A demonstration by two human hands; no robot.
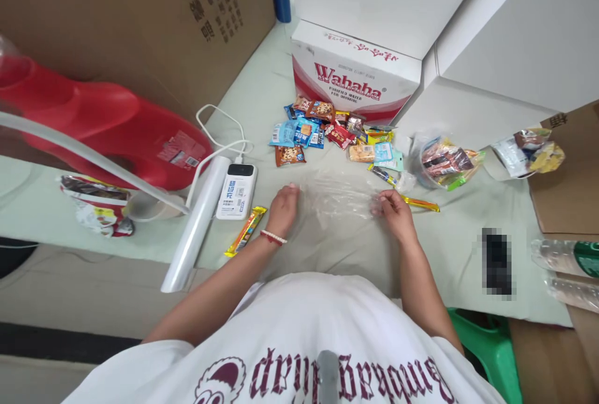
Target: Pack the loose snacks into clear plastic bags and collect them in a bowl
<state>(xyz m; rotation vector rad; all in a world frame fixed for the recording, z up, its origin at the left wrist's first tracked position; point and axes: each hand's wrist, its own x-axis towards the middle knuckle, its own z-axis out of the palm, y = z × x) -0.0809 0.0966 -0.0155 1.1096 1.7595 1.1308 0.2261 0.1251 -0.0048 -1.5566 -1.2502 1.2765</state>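
Observation:
A thin, crinkled sheet of clear plastic film (339, 198) lies stretched over the table between my two hands. At its left end, my left hand (283, 209), with a beaded bracelet at the wrist, has its fingers closed on the edge. My right hand (395, 211) pinches the opposite end between thumb and fingers. Just beyond the film is a pile of small wrapped snacks (322, 126). A yellow snack stick (246, 231) rests left of my left forearm, and another yellow stick (423, 204) pokes out beyond my right hand.
A white power bank (236, 195) with a cable and a shiny roll (196, 229) are on the left, near a red plastic object (116, 123). Behind the snacks stands a Wahaba box (353, 76). To the right are a snack-filled cup (444, 163), a pixelated dark object (497, 263) and bottles (568, 257).

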